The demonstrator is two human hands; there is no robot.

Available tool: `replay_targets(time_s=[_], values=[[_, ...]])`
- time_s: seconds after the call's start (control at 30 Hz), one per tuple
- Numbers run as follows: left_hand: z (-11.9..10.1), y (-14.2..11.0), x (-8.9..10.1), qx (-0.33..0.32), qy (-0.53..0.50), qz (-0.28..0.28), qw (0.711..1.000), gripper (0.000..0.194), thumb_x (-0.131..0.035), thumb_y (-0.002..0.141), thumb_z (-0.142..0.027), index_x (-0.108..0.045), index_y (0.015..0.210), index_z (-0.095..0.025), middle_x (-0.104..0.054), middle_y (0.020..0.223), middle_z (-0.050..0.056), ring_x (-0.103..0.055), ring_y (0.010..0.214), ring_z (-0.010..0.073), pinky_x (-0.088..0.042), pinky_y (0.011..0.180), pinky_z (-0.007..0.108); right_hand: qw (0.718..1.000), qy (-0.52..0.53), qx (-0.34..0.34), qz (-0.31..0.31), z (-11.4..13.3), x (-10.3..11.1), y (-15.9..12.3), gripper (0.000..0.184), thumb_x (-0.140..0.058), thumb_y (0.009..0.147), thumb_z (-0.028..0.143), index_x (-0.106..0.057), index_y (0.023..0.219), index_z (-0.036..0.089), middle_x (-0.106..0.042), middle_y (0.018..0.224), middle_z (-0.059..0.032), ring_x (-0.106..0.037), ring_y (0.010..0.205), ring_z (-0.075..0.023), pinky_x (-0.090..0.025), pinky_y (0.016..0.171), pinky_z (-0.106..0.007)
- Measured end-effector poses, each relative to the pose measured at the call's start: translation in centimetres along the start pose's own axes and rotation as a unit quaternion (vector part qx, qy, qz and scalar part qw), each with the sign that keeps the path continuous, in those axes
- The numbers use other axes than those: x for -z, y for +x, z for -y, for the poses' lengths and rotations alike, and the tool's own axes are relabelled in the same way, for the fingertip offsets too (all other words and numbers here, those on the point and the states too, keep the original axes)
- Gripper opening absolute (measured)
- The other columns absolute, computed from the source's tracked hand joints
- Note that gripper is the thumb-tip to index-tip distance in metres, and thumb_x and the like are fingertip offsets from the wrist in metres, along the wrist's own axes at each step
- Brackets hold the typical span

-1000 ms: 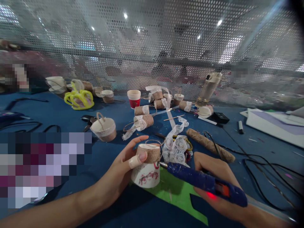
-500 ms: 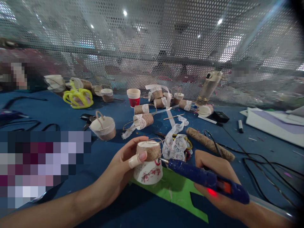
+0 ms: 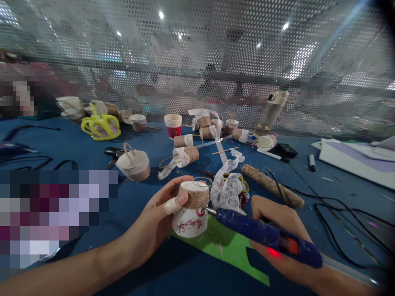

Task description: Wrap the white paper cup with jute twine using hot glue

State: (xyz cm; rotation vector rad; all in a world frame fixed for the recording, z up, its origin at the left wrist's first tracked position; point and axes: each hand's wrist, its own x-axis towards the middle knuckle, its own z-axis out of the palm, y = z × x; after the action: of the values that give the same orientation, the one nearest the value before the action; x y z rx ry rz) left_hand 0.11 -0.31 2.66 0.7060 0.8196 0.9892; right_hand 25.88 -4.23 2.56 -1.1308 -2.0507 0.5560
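Note:
My left hand (image 3: 163,209) is closed around a paper cup (image 3: 190,224), white with a pink blossom print and twine wound round its upper half. A bandage wraps the thumb, and the other fingers are partly hidden behind the cup. In my right hand (image 3: 286,234) is a blue glue gun (image 3: 249,226) with a glowing red light and a clear glue stick in its back. The gun's metal nozzle points left at the lower edge of the wound twine; whether it touches is hard to tell. Beneath lies a green sheet (image 3: 228,246).
White lace (image 3: 230,191) bunches over yellow-handled scissors just behind the cup. A twine roll (image 3: 271,185) and black cables lie to the right. Several twine-covered cups, a lace-rimmed basket (image 3: 134,164), a red cup stack (image 3: 173,126) and a bottle (image 3: 271,113) stand farther back before a perforated metal screen.
The cup has turned slightly in my left hand, its blossom print shifting left. My left thumb has moved a little across the twine. The glue gun stays near the twine's edge.

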Motion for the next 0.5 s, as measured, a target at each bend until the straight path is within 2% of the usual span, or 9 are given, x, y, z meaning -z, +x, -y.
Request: replay_targets(time_s=[0.3,0.5], values=[[-0.49,-0.02,-0.42,0.012,-0.01,-0.032,0.999,0.043,-0.083,0.072,-0.034,-0.072,0.112,-0.021,-0.076,0.118,0.009,-0.071,0.099,0.0269,-0.056,0.08,0.032,0.999,0.023,-0.023,-0.006,-0.53,0.04,-0.11,0.029,-0.058,0.079,0.013,-0.032,0.071,0.024,-0.042,0.065,0.0053,-0.036,0.056,-0.0119,-0.026,0.051,-0.028],[-0.13,-0.04,-0.51,0.013,-0.028,0.012,0.999,0.032,-0.078,0.08,-0.029,-0.073,0.11,-0.022,-0.077,0.119,0.007,-0.071,0.102,0.0252,-0.056,0.084,0.032,1.0,0.024,0.007,-0.007,-0.11,-0.09,-0.04,0.029,-0.06,0.077,0.011,-0.034,0.073,0.023,-0.043,0.067,0.0059,-0.036,0.056,-0.0108,-0.027,0.051,-0.027]])
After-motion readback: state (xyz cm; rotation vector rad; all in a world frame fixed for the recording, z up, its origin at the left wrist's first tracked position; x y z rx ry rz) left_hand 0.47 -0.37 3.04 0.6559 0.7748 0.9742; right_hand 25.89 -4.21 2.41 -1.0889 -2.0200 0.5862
